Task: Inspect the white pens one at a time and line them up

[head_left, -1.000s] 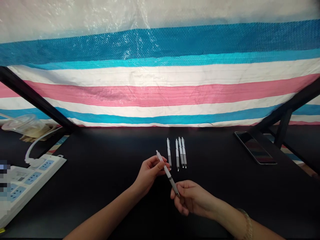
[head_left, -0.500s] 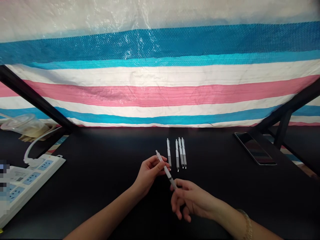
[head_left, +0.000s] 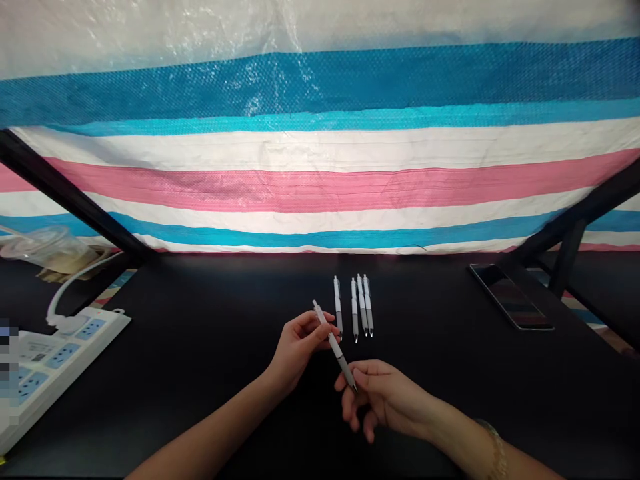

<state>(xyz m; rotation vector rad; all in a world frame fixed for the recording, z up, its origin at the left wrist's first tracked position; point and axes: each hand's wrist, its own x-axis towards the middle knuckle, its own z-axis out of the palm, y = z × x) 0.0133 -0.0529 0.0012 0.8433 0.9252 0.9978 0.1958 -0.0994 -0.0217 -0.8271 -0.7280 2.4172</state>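
Note:
A white click pen (head_left: 334, 345) with a grey grip slants down to the right between my hands. My left hand (head_left: 296, 350) is closed on its upper white barrel, thumb against index finger. The thumb and index finger of my right hand (head_left: 383, 395) hold the grey grip near the writing tip, which now shows; the other fingers are loosely curled. Beyond my hands, several similar pens (head_left: 355, 310) lie on the black table (head_left: 225, 313), tips toward me. One pen (head_left: 337, 303) lies slightly apart on the left, its lower end close to my left fingertips.
A white power strip (head_left: 65, 367) with a plugged-in cable lies at the left. Behind it is a clear plastic cup (head_left: 47, 247). A phone (head_left: 510, 297) lies on the right. Black frame bars (head_left: 75, 197) and a striped plastic sheet (head_left: 320, 190) bound the back.
My right thumb and fingers have shifted on the pen's lower end, baring the grey grip and tip. My left hand and the pens on the table stay put.

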